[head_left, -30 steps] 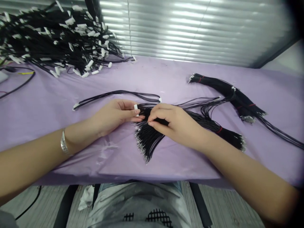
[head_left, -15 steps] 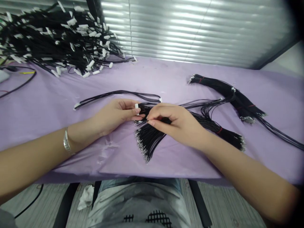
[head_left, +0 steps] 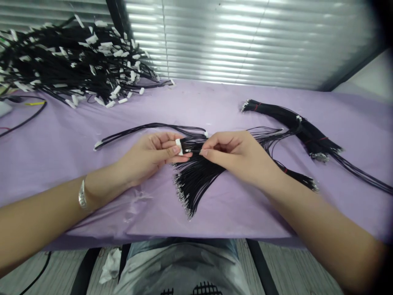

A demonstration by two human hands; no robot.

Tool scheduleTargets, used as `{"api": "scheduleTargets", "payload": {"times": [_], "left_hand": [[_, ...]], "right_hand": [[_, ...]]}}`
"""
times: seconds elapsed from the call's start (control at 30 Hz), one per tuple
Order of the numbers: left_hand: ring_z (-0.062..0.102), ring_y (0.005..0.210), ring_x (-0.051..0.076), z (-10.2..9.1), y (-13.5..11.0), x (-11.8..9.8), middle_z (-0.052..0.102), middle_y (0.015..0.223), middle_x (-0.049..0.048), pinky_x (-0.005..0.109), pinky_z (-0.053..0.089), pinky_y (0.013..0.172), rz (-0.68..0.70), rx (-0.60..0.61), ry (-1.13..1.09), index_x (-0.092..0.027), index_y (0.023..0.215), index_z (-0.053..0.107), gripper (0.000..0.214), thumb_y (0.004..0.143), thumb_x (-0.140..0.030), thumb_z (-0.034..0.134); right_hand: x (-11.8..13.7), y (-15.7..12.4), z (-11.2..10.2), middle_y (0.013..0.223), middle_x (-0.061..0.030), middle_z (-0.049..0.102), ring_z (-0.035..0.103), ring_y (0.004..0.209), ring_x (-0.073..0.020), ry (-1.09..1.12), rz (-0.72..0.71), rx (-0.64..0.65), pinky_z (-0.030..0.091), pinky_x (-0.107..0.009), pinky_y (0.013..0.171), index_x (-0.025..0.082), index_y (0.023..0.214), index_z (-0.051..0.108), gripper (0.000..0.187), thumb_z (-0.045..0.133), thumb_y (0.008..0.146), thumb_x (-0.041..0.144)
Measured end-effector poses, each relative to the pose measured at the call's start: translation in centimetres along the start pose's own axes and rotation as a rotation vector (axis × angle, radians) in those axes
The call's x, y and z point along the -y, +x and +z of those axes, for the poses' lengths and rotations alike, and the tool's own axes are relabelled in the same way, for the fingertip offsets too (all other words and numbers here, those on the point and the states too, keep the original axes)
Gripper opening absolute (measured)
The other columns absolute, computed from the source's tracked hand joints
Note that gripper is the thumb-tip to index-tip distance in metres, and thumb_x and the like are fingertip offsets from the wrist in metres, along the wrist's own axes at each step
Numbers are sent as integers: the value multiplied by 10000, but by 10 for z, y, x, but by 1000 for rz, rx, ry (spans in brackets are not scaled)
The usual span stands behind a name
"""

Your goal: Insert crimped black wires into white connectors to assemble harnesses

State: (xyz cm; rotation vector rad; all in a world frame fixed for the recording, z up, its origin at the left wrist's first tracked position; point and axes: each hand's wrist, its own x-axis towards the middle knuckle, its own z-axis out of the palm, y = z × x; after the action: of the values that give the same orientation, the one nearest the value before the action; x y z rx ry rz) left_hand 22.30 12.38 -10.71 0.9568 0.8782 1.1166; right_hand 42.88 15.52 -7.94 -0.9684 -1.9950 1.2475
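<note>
Between the thumb and fingers of my left hand (head_left: 156,153) is a white connector housing (head_left: 179,146), with black wires running from it to the right. My right hand (head_left: 236,153) pinches a single black wire (head_left: 195,151). Its small metal terminal (head_left: 187,150) points left at the housing, a short gap away. Below both hands a bundle of black wires (head_left: 199,180) fans out on the table, its silvery terminal ends to the lower left. The bundle's other end (head_left: 299,178), tied with red, shows past my right wrist.
A finished-looking black cable (head_left: 150,125) with white connectors lies behind my left hand. A large heap of such cables (head_left: 76,61) stands at the back left. Thick tied wire bundles (head_left: 282,116) lie at right on the purple tablecloth (head_left: 199,98), before the blinds (head_left: 215,41).
My right hand has drawn slightly right, and the wire's metal terminal now shows beyond its fingertips. My left hand has turned the white housing a little. The whole view has shifted slightly.
</note>
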Motion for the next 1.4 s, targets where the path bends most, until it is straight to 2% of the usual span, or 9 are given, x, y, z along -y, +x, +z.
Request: {"api": "scheduleTargets", "payload": {"times": [0.13,0.27,0.47,0.87,1.03,1.27,1.33,1.4], "left_hand": [[696,777,121,1,-2,0,713,841,15,228,574,781,-33,65,95,-152,901,682,126,783,-108,681],[704,786,143,3,-4,-1,717,821,18,219,581,743,-69,61,162,-147,894,677,126,771,-125,696],[705,780,152,3,-4,2,720,824,25,239,591,722,-118,52,200,-151,888,680,114,775,-139,693],[702,779,156,4,-3,4,718,815,33,235,592,718,-161,40,121,-152,866,697,128,744,-124,717],[695,791,156,2,-3,5,713,825,32,259,593,725,-177,51,146,-151,877,693,134,748,-116,706],[700,726,146,5,-3,5,719,780,36,234,590,695,-204,39,160,-131,840,691,105,740,-105,707],[704,748,152,6,-3,4,718,779,37,223,589,691,-201,28,140,-131,834,693,96,745,-98,703],[704,776,159,6,-2,1,721,818,49,218,589,700,-174,6,103,-130,866,698,119,753,-95,697]], "right_hand": [[0,-1,4,546,41,507,403,506,-46,-159,-31,-60,306,-190,472,128,662,639,89,567,712,141],[-3,0,7,540,34,532,416,500,-54,-195,-54,-69,306,-194,459,126,656,651,101,565,703,152],[-9,-1,9,620,12,590,492,569,-68,-381,-274,-155,356,-205,543,129,661,659,104,569,714,128],[-10,0,11,607,10,580,475,552,-75,-332,-235,-112,345,-222,540,140,649,646,116,562,725,165],[-12,1,12,599,11,564,457,555,-75,-381,-264,-69,334,-225,557,138,646,646,133,567,749,171],[-24,6,17,623,2,569,470,581,-78,-403,-303,0,348,-221,580,116,696,669,140,562,778,156],[-23,5,15,657,-6,581,494,617,-93,-448,-337,-14,374,-228,612,125,735,672,134,555,793,156],[-16,2,11,776,-42,605,531,726,-128,-536,-414,-97,410,-255,693,133,805,673,128,550,813,167]]}}
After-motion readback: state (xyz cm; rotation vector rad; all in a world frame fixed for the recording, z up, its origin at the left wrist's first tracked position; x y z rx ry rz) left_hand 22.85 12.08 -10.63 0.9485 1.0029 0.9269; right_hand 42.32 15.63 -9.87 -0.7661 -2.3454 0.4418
